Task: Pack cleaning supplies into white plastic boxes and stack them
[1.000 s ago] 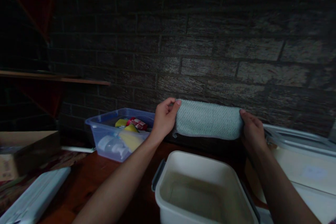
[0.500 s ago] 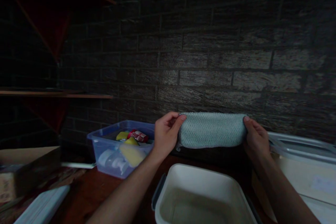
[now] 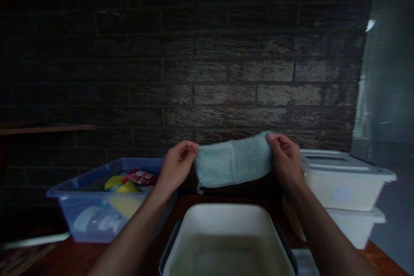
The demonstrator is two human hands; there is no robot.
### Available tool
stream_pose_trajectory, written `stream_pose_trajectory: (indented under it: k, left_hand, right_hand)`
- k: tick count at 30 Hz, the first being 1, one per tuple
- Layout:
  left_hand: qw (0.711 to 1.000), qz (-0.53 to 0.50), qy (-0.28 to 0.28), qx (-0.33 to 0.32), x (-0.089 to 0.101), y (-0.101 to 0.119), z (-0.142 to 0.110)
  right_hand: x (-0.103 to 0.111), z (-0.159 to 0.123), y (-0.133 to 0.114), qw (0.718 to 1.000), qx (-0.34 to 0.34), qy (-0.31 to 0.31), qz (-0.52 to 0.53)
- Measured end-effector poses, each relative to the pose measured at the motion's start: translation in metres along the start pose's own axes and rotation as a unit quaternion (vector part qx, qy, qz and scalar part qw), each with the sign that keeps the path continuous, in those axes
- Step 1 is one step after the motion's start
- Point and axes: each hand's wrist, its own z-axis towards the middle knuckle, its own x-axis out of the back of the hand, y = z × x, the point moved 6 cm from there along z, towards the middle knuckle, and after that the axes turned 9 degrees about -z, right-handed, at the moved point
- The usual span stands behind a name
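Observation:
A pale green mesh cloth (image 3: 233, 160) is stretched between my two hands, its right end a little higher than its left. My left hand (image 3: 180, 161) pinches the upper left corner between thumb and fingers. At the other end, my right hand (image 3: 286, 155) grips the upper right corner. A small dark-edged tip dangles from the cloth's lower left. Below it stands a white plastic tub (image 3: 226, 212) with dark side handles; its visible inside holds nothing I can make out.
To the left, a clear blue-tinted bin (image 3: 93, 224) holds yellow sponges, a red packet and a white bottle. Lidded white boxes (image 3: 339, 185) are stacked on the right. Behind is a dark brick wall (image 3: 210, 73). A shelf (image 3: 48, 129) juts out at left.
My view has swung right, bringing the stacked boxes further in. The cloth has gone from level to tilted, right end up, and a crease or fold line now shows across its middle.

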Motion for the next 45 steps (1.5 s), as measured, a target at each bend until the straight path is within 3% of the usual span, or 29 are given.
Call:
stream_pose_trajectory:
  k: [3, 6, 9, 11, 14, 18, 20, 23, 33, 39, 45]
  left_hand:
    - [0.998, 0.017, -0.062, -0.016, -0.018, 0.02, -0.015]
    - [0.983, -0.044, -0.178, -0.012, -0.046, 0.057, -0.045]
    - [0.97, -0.052, -0.236, 0.018, -0.061, 0.078, -0.066]
    - [0.973, -0.051, -0.222, 0.037, -0.06, 0.08, -0.069]
    - [0.981, -0.092, -0.163, 0.055, -0.048, 0.073, -0.061]
    - [0.987, -0.124, -0.093, 0.043, -0.031, 0.065, -0.048]
    - [0.988, -0.123, -0.082, 0.034, -0.027, 0.064, -0.044]
    - [0.991, -0.115, -0.073, 0.017, -0.021, 0.065, -0.043]
    - [0.995, -0.068, -0.076, -0.013, -0.018, 0.075, -0.046]
    - [0.999, -0.034, -0.02, -0.019, -0.011, 0.079, -0.045]
    - [0.998, -0.058, -0.001, -0.009, -0.005, 0.08, -0.044]
  right_hand:
    - [-0.026, -0.024, -0.039, 0.986, 0.063, -0.139, -0.072]
    - [-0.051, -0.058, -0.074, 0.942, 0.138, -0.284, -0.112]
    - [-0.062, -0.082, -0.096, 0.91, 0.168, -0.364, -0.104]
    - [-0.059, -0.085, -0.101, 0.915, 0.14, -0.367, -0.089]
    - [-0.05, -0.08, -0.095, 0.928, 0.046, -0.365, -0.051]
    - [-0.047, -0.077, -0.083, 0.897, -0.052, -0.439, 0.006]
    - [-0.047, -0.074, -0.078, 0.895, -0.066, -0.441, 0.011]
    - [-0.045, -0.068, -0.074, 0.918, -0.057, -0.393, 0.021]
    - [-0.04, -0.068, -0.081, 0.952, 0.016, -0.305, -0.013]
    - [-0.044, -0.066, -0.084, 0.953, 0.037, -0.299, -0.042]
    - [-0.051, -0.068, -0.085, 0.932, -0.008, -0.36, 0.041]
